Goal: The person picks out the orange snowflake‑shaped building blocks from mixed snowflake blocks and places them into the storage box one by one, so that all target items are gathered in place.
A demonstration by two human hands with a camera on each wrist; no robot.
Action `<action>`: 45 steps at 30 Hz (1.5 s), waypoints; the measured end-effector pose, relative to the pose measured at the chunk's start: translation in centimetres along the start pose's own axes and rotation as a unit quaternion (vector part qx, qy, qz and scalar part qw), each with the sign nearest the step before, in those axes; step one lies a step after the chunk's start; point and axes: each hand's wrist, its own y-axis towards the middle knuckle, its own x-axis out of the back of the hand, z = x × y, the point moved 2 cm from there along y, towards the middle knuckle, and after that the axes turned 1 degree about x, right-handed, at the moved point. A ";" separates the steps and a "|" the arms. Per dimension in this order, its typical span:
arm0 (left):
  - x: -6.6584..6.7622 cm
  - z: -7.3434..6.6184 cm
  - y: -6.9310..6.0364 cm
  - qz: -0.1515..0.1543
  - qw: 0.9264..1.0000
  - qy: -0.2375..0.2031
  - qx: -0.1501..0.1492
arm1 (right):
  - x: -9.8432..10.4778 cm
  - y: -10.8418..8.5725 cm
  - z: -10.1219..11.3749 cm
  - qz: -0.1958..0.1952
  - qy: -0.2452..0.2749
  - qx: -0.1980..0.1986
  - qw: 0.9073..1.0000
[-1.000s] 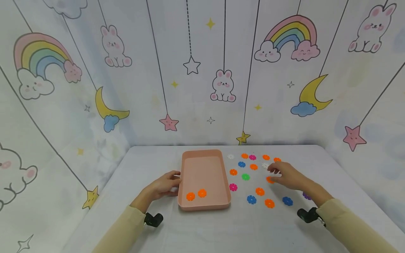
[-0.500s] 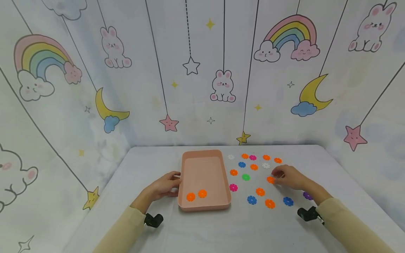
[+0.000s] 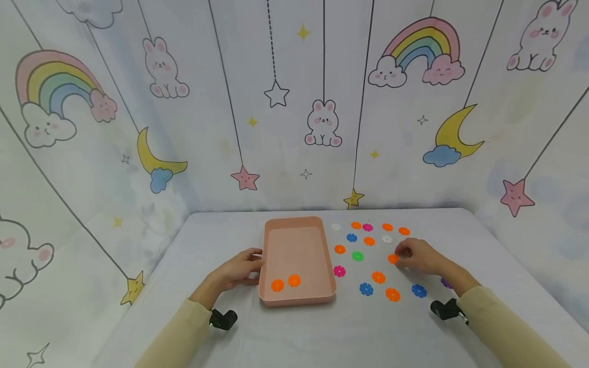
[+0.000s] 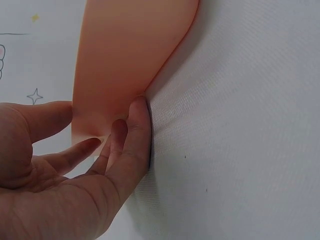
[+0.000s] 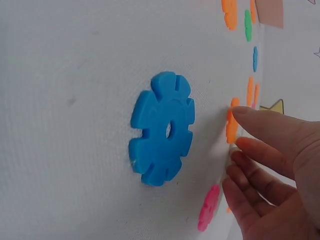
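And the right hand (image 3: 421, 257), spread wider a second ago, is drawing its grip in at an orange flower disc (image 3: 392, 259) right of the peach tray (image 3: 294, 245), putting it within grasp, pinch unclear, while the left hand (image 3: 238, 269) is loosely touching the tray's left wall.

White tbl (image 3: 294, 340) holds pink tray (image 3: 299, 250) & asst'd flower discs (image 3: 357, 256).

The tray (image 3: 296, 245) looks smooth matt plastic, the flower-shaped discs (image 5: 152, 137) satiny plastic, the tablecloth (image 4: 240, 125) finely textured cloth.
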 end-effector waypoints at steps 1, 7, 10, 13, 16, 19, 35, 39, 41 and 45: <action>0.0 0.0 0.0 0.000 1.000 0.001 -0.001 | 0.0 0.0 0.1 -0.001 0.001 -0.004 1.000; 0.0 -0.1 0.0 -0.007 1.000 0.004 0.002 | 0.1 0.0 0.0 -0.001 -0.003 -0.014 1.000; 0.0 -0.1 0.0 -0.007 1.000 0.001 0.003 | 0.0 0.1 0.0 -0.002 -0.003 -0.010 1.000; 0.1 -0.1 0.0 -0.005 1.000 -0.001 0.003 | 0.1 0.2 -0.1 -0.005 -0.004 -0.008 1.000; 0.1 -0.1 0.0 -0.001 1.000 0.001 0.000 | 0.1 0.2 -0.1 -0.006 -0.004 -0.008 1.000; 0.0 -0.1 0.0 0.005 1.000 0.002 -0.002 | 0.2 0.1 -0.1 -0.010 -0.002 -0.010 1.000; 0.0 -0.2 -0.3 0.001 1.000 0.008 0.005 | 0.3 -0.4 1.0 -0.020 0.014 0.017 1.000; 0.0 -0.2 -0.2 -0.002 1.000 0.007 0.007 | 0.2 -0.4 2.1 -0.029 0.021 0.027 0.999; 0.0 -0.2 -0.2 -0.001 1.000 0.005 0.005 | 0.2 -0.3 2.7 -0.035 0.024 0.033 0.999; 0.1 -0.3 -0.1 0.003 1.000 0.005 0.002 | 0.0 -0.1 4.4 -0.038 0.044 0.049 0.997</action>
